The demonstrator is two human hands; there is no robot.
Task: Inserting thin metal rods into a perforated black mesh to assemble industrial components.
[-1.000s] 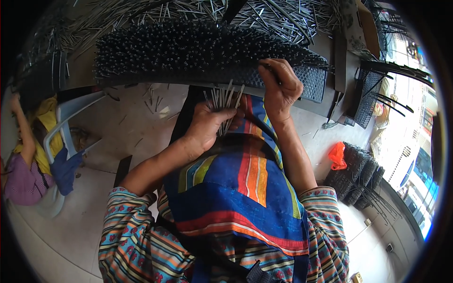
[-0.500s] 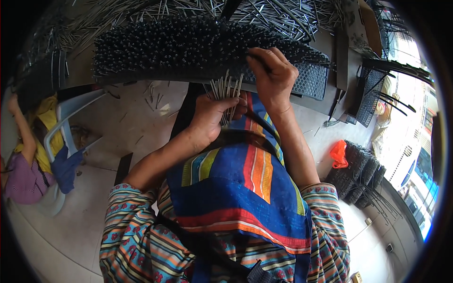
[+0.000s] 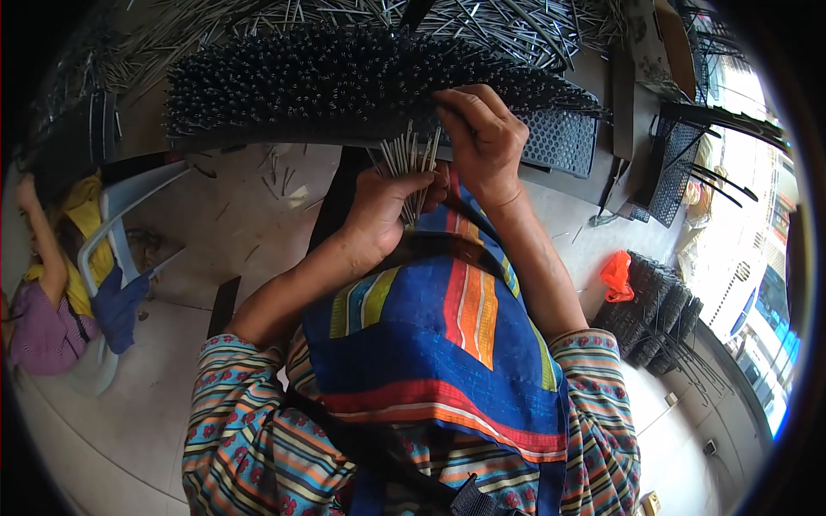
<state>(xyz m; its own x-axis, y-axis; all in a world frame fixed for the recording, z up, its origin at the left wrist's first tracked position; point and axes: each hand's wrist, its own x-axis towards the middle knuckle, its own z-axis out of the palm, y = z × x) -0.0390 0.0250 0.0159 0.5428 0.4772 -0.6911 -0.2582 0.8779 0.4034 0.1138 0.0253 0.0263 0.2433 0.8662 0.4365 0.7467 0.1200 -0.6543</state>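
The left hand (image 3: 385, 206) is clamped around a bundle of thin grey metal rods (image 3: 411, 163). The right hand (image 3: 482, 138), fingers curled, presses on the dark perforated board bristling with upright rods (image 3: 344, 82), just beside the bundle.

Bundle of thin metal rods (image 3: 411, 163), grey, fanned upright, gripped at lower end. Perforated dark tray (image 3: 559, 142) packed with standing rods, lies just above bundle, right end bare.

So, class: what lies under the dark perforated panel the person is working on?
Under the perforated panel shows pale floor with scattered thin sticks. The left hand holds a stick bundle at its near edge. The rest underneath is covered.
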